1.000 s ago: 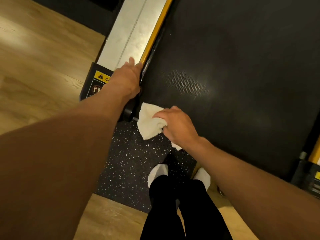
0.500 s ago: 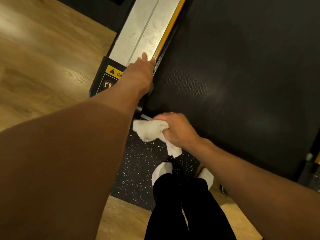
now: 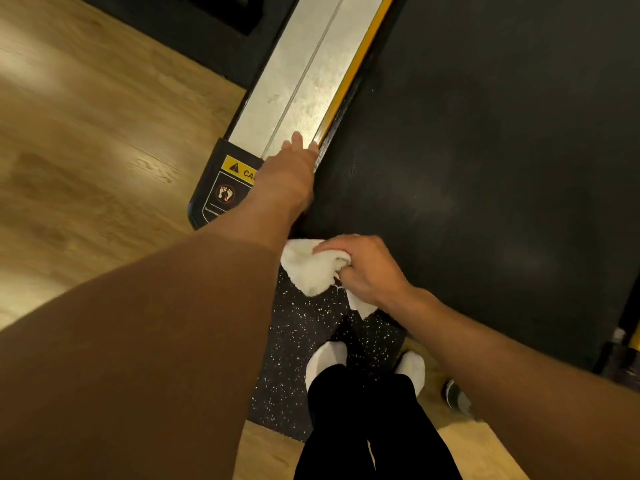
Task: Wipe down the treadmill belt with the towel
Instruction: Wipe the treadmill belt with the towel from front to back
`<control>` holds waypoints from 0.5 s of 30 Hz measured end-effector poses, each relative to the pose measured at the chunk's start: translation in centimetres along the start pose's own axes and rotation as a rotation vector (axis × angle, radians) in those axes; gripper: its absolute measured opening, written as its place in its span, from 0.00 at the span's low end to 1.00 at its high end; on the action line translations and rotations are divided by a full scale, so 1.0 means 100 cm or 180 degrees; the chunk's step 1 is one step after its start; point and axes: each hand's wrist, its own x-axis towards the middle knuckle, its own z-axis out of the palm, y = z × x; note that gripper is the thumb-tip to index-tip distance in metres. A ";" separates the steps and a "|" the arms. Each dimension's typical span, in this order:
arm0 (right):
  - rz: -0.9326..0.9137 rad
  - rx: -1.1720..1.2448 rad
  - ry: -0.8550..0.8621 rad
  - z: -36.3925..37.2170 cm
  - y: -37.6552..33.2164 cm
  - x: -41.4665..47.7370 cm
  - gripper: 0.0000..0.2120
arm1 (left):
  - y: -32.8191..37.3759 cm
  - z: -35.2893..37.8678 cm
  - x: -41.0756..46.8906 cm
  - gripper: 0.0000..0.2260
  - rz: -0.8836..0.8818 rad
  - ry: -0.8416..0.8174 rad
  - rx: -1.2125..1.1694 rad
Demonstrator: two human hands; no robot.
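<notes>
The black treadmill belt [image 3: 485,161] fills the upper right of the head view. My right hand [image 3: 363,271] grips a bunched white towel [image 3: 311,268] at the belt's near left corner, with part of the towel hanging off the rear edge. My left hand [image 3: 291,171] rests with straight fingers on the silver side rail [image 3: 311,74], right beside the yellow strip along the belt's left edge.
A black end cap with a yellow caution label [image 3: 225,181] closes the rail. A speckled rubber mat [image 3: 298,358] lies under the treadmill's rear, where my white-socked feet [image 3: 327,358] stand. Wooden floor [image 3: 86,133] spreads to the left. The right rail's end [image 3: 623,341] shows at the right edge.
My right hand has drawn the towel back from the belt to its rear edge and bunched it tighter. My left hand stays on the rail.
</notes>
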 end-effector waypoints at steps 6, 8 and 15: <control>0.0235 -0.0753 0.1308 -0.059 0.008 0.052 0.19 | -0.001 0.011 0.003 0.43 0.0004 0.0061 0.0027; 0.0213 -0.1056 0.1015 -0.049 0.009 0.050 0.21 | 0.000 0.009 0.002 0.42 -0.0012 0.0029 0.0058; 0.0434 0.0688 -0.0015 -0.022 -0.008 -0.012 0.16 | 0.003 0.000 -0.001 0.42 0.0000 -0.0134 0.0200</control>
